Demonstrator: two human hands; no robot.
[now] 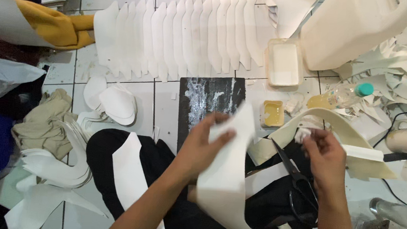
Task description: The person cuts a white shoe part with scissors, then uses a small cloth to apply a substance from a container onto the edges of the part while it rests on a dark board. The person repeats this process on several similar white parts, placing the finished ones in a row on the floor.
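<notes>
Gripping a curved white cut sheet piece (224, 180), the left hand (203, 141) lifts it; right hand (325, 154) pinches a small white wad (302, 134) above black scissors (296, 179)

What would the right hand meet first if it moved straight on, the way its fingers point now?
The right hand, pinching a small white wad, points up and left. It would probably first meet the small tray of yellowish glue, though depth is unclear.

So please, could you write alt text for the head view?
A left hand holds a curved white cut piece while the right hand pinches a small white wad, above black scissors and a tiled floor.
</notes>
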